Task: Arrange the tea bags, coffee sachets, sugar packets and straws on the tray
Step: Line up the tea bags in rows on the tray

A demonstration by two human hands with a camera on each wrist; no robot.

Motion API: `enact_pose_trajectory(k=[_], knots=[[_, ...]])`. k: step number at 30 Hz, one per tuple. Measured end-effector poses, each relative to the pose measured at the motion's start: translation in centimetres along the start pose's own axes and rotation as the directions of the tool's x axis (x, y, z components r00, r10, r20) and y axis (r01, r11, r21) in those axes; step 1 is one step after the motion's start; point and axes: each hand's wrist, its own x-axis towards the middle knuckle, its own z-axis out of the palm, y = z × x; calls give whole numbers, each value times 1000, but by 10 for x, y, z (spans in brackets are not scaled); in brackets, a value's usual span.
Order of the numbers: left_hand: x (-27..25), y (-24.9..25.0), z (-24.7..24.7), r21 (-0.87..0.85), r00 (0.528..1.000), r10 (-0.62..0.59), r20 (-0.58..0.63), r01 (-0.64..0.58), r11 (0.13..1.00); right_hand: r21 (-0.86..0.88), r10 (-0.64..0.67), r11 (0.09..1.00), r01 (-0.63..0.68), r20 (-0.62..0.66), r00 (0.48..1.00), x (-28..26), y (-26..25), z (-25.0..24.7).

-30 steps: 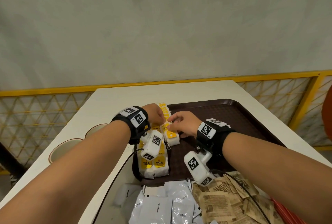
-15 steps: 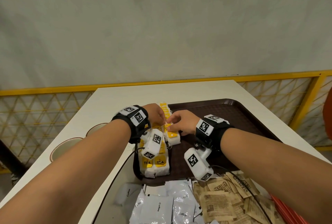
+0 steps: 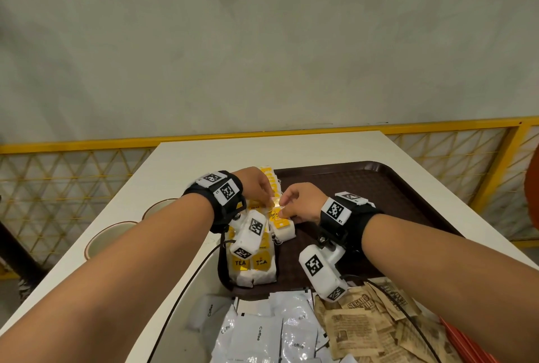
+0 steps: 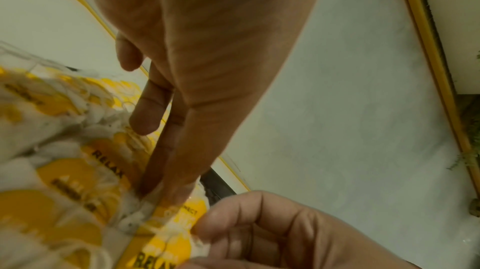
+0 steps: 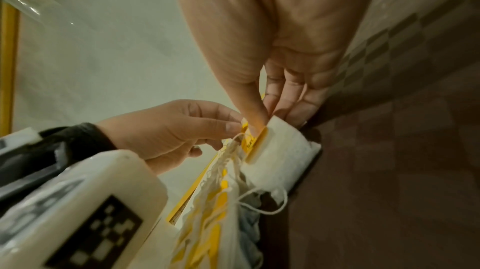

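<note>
A brown tray [image 3: 364, 187] lies on the white table. A row of white tea bags with yellow tags [image 3: 253, 269] runs along its left side. Both hands meet at one tea bag [image 3: 282, 228] beside that row. My left hand [image 3: 269, 199] pinches its yellow tag with thumb and forefinger; the right wrist view shows this left hand [image 5: 228, 127] at the tag. My right hand [image 3: 284, 211] pinches the same tea bag [image 5: 280, 150] between thumb and fingers [image 5: 259, 117]. In the left wrist view my left fingertips [image 4: 166, 193] touch the tags [image 4: 78, 170]. White coffee sachets [image 3: 262, 333] and brown sugar packets [image 3: 358, 330] lie piled near me.
Two brown-rimmed cups [image 3: 110, 234] stand on the table [image 3: 204, 158] left of the tray. The right half of the tray holds nothing. Something red [image 3: 466, 345] shows under my right forearm. A yellow railing [image 3: 437, 126] runs behind the table.
Both hands stay at the same tea bag; only slight shifts of fingers and wrists show.
</note>
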Motion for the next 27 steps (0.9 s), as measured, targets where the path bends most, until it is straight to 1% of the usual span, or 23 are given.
enact_pose_trajectory(k=[2,4,7,11,13,16,18,22,24,27], knots=[[1,0,2,6,1000,-2,-21,2,1000,-23,-13,1000,13,18,1000,-2,-2,0],[2,0,4,15,999,-8,-50,9,1000,-90,-14,996,16,34,999,-1,-4,1],[3,0,8,33,997,-15,-72,17,999,-213,26,977,-18,33,999,2,-6,3],[6,1,11,46,997,-20,-73,23,999,-277,51,960,-35,53,997,2,-8,3],[6,1,10,42,997,-19,-74,22,999,-212,58,976,-46,52,997,1,-8,1],[5,2,10,50,997,-6,-76,10,999,-36,83,996,-82,22,996,0,-8,-1],[4,1,11,43,997,-8,-77,11,999,45,104,994,-104,2,995,-1,-8,1],[1,-1,7,-33,989,-28,-145,24,999,58,140,989,-138,-26,990,1,-6,4],[-2,-4,3,-59,994,-28,-110,22,998,67,145,988,-143,-32,989,2,-6,4],[-7,-4,2,-34,1000,-23,3,23,999,70,145,987,-143,-24,989,1,-7,3]])
